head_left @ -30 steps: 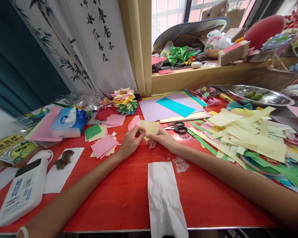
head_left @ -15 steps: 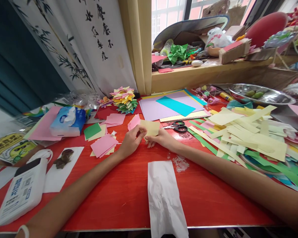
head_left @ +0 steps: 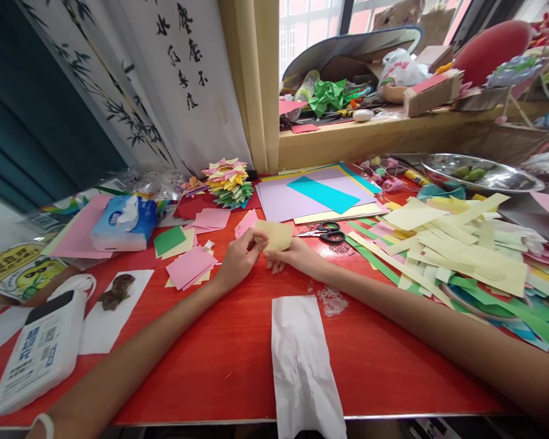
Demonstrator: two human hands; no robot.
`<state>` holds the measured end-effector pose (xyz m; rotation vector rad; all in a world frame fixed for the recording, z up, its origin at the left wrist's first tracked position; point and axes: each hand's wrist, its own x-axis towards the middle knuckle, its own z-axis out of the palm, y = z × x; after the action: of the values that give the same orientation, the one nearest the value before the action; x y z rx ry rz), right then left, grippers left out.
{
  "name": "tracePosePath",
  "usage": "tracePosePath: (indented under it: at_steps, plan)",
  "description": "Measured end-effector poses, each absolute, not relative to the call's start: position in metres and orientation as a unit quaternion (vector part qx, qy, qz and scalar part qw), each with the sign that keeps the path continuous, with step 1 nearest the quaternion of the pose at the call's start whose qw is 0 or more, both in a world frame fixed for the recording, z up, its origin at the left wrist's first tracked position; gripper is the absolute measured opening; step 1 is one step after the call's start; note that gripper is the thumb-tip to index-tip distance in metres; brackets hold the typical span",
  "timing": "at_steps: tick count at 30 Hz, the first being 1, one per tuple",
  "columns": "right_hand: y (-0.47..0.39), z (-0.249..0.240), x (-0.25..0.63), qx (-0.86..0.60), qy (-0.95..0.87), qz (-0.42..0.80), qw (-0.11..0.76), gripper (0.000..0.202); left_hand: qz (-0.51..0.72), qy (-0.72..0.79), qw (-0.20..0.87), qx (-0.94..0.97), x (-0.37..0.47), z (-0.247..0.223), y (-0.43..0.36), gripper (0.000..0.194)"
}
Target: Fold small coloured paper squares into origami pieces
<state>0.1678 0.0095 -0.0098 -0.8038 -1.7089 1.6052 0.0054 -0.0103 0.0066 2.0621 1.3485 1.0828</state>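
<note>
Daylight came through the window point(head_left: 308, 36) beyond the fingers point(head_left: 251, 239); scene bright, panes washed out. Soft glare on red tabletop point(head_left: 187, 378) nearer than fingers. Wide-angle stretch and softness toward outer edges, left and right.

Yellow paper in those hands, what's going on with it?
The person's left hand and right hand are holding a small piece of yellow paper between them, above the red table. The scissors lie just beyond the right hand, untouched. Pink squares lie to the left, and a heap of paper strips is on the right.
</note>
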Motion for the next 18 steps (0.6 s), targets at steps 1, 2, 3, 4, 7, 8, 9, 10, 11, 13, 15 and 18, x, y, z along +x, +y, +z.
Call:
tracePosePath:
  at_steps: [1, 2, 3, 4, 7, 8, 9, 10, 11, 13, 15, 18]
  plan:
    - [0.0094, -0.0099, 0.1677, -0.307, -0.655, 0.612, 0.32, 0.026, 0.396, 0.49, 0.223, 0.744, 0.0055, 0.0064, -0.0104, 0.012]
    - [0.0093, -0.0099, 0.1676, -0.307, -0.657, 0.611, 0.316, 0.025, 0.399, 0.492, 0.222, 0.741, 0.0057, 0.0064, -0.0105, 0.012]
    - [0.0092, -0.0096, 0.1675, -0.307, -0.657, 0.612, 0.315, 0.024, 0.402, 0.494, 0.222, 0.739, 0.0059, 0.0063, -0.0106, 0.012]
    - [0.009, -0.0092, 0.1676, -0.307, -0.655, 0.614, 0.315, 0.023, 0.403, 0.495, 0.222, 0.737, 0.0061, 0.0064, -0.0108, 0.012]
    - [0.0083, -0.0071, 0.1679, -0.303, -0.656, 0.619, 0.308, 0.024, 0.408, 0.496, 0.229, 0.732, 0.0065, 0.0071, -0.0114, 0.012]
    - [0.008, -0.0063, 0.1681, -0.302, -0.653, 0.621, 0.31, 0.024, 0.413, 0.495, 0.234, 0.728, 0.0065, 0.0074, -0.0116, 0.012]
    - [0.0077, -0.0055, 0.1683, -0.303, -0.647, 0.623, 0.318, 0.025, 0.42, 0.493, 0.241, 0.723, 0.0064, 0.0076, -0.0116, 0.012]
    - [0.0075, -0.0048, 0.1686, -0.305, -0.638, 0.625, 0.331, 0.025, 0.428, 0.49, 0.248, 0.718, 0.0062, 0.0078, -0.0115, 0.012]
    - [0.0072, -0.0042, 0.1689, -0.309, -0.627, 0.625, 0.347, 0.025, 0.436, 0.487, 0.255, 0.713, 0.0059, 0.0078, -0.0112, 0.012]
    - [0.0069, -0.0035, 0.1695, -0.313, -0.608, 0.624, 0.378, 0.024, 0.445, 0.481, 0.263, 0.708, 0.0052, 0.0074, -0.0103, 0.013]
    - [0.0066, -0.0034, 0.1702, -0.314, -0.601, 0.619, 0.396, 0.024, 0.443, 0.477, 0.263, 0.712, 0.0043, 0.0065, -0.009, 0.014]
    - [0.0065, -0.0036, 0.1707, -0.313, -0.601, 0.612, 0.408, 0.023, 0.434, 0.473, 0.268, 0.718, 0.0036, 0.005, -0.007, 0.015]
